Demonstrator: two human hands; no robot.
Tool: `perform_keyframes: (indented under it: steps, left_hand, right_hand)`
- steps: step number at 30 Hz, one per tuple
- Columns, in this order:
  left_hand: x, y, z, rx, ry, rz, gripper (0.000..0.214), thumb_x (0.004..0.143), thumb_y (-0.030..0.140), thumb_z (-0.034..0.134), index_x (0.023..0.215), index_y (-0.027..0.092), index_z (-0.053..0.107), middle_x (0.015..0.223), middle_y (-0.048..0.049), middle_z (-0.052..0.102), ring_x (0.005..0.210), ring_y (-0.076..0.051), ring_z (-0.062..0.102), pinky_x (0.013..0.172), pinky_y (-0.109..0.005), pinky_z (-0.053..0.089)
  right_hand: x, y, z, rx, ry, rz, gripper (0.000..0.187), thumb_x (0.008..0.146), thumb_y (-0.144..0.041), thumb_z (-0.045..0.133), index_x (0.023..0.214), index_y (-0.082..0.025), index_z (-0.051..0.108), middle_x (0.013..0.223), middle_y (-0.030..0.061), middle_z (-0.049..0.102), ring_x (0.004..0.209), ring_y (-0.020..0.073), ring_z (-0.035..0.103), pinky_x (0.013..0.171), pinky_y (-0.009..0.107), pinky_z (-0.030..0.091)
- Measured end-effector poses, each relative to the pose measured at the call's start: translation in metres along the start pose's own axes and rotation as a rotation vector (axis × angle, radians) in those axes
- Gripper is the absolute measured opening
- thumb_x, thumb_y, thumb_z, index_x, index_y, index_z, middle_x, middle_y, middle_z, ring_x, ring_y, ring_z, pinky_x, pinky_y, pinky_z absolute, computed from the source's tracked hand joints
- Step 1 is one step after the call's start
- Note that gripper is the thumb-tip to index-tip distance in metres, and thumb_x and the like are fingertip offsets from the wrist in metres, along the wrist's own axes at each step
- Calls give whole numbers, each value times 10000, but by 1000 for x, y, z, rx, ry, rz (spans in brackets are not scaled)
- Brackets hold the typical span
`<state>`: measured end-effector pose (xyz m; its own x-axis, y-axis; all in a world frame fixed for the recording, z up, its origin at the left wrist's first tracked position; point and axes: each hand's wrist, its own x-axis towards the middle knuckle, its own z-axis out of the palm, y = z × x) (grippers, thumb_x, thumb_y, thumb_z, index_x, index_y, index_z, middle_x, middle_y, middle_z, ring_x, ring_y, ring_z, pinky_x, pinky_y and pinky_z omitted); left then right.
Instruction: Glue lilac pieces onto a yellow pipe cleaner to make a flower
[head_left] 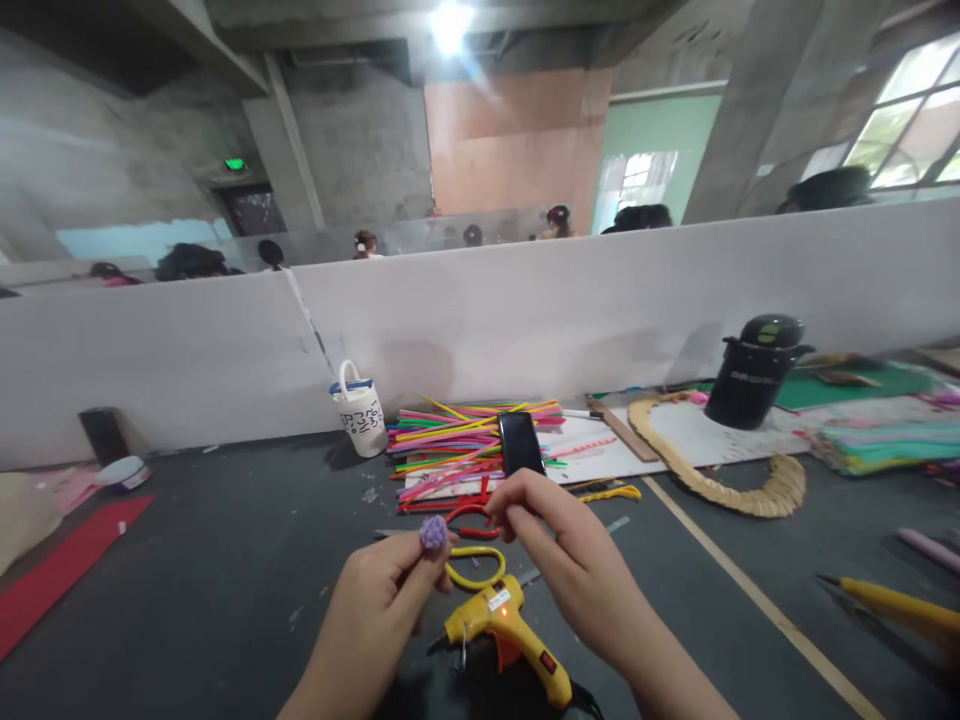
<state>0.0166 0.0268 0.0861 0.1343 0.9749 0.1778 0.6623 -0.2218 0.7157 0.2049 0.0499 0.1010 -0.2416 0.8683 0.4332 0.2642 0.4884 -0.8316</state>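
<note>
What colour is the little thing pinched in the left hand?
Purple, seen in the head view.

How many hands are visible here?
2: the left hand, pinching a small purple piece, and the right hand, to its right. Others may be hidden behind the white partition.

White cup [364,420] and black canister [748,388] near partition [487,320]

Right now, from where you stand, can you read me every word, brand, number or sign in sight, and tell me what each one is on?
"DRW…", probably, on the black tumbler; the remaining letters are blurred.
White cup: black lettering, too blurred to read.
Yellow glue gun: its white label and red switch are too small to read.
Green lit sign in the background: too small to read.
</note>
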Motion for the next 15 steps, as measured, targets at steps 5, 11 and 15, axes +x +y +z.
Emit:
perform_keyframes:
  steps: [5,11,15]
  left_hand:
    - [-3,2,4,128,116,100,366,915,344,451,601,204,574,529,13,599,471,-153,560,501,-246,417]
    - [-10,4,10,244,141,266,243,897,178,421,708,215,568,650,-18,681,570,-173,643,529,-251,459]
    - [-14,1,11,298,176,348,246,908,171,402,719,217,552,626,-19,660,539,-182,637,502,-264,453]
  right_hand:
    - [3,1,9,55,-24,15,80,805,-141,551,823,-194,607,787,-3,629,727,133,576,686,244,457]
    - [-1,-6,9,62,-29,-2,100,800,-126,550,773,-196,615,750,-4,630,711,139,589,685,260,467]
    - [-6,-11,7,51,-53,-8,101,795,-113,572,777,-198,622,748,-11,640,709,134,595,672,250,467]
